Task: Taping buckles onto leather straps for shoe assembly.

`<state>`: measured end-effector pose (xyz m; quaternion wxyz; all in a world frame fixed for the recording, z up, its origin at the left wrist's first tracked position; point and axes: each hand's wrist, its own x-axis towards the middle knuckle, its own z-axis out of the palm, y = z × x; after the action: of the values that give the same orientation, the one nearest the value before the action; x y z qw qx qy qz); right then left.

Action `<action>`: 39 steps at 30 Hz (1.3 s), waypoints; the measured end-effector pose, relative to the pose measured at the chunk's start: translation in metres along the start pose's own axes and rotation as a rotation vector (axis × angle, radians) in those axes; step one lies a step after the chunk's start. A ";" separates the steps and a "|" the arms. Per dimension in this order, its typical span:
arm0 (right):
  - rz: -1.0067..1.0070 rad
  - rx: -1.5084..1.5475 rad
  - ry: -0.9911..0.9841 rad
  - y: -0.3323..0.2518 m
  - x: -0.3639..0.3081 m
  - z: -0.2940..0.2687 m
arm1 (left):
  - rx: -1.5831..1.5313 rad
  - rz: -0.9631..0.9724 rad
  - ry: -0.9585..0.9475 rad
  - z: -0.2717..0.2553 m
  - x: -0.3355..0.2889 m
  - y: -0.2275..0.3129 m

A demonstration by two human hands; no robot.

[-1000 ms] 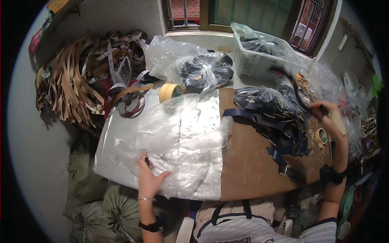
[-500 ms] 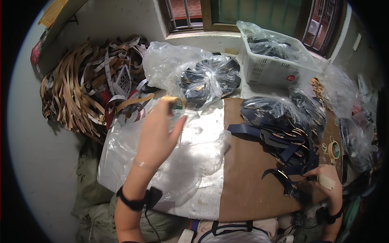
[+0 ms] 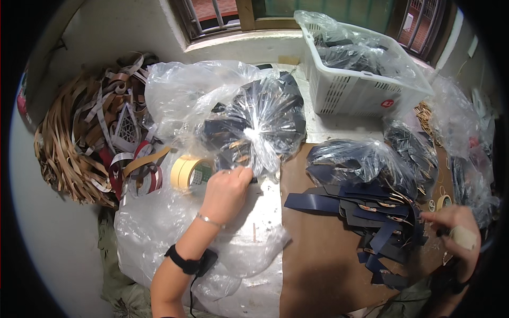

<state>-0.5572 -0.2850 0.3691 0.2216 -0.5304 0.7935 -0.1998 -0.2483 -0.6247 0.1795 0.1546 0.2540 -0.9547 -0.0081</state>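
Centre frame, left hand [image 3: 229,192] pinching that bag [image 3: 265,114], likely soft, slippery; knot [image 3: 253,135] looks grabbable! Right hand [image 3: 459,231], lower right: can't tell its grip.

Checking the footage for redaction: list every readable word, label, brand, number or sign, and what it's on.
None legible.
White crate: white marking on round red sticker, too small.
Yellow tape rolls: print on green core, too small and blurred.

At lower centre there was room to pass over the brown mat [image 3: 313,238]. Dark straps [image 3: 372,214] blocked the way right of centre; the bagged bundle [image 3: 265,114] barred upper centre, the white crate [image 3: 350,98] upper right.
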 end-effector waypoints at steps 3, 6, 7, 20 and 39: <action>-0.097 -0.025 -0.115 -0.023 0.079 -0.006 | -0.060 -0.010 0.003 -0.003 -0.026 -0.005; -0.224 -0.097 -0.069 -0.068 0.109 -0.016 | -0.139 0.050 0.062 -0.009 -0.006 0.006; -0.276 -0.248 -0.066 -0.054 0.126 -0.010 | -0.146 0.055 0.053 -0.012 0.004 0.015; -0.297 -0.679 -0.402 -0.091 0.271 0.190 | -0.220 -0.127 -0.100 -0.012 -0.007 0.007; -0.298 -0.529 -0.576 -0.088 0.255 0.174 | -0.287 -0.202 -0.115 -0.016 -0.009 0.004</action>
<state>-0.4793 -0.5685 0.2393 0.2592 -0.7122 0.6377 0.1375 -0.2383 -0.6160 0.1929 0.1329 0.3232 -0.9206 -0.1745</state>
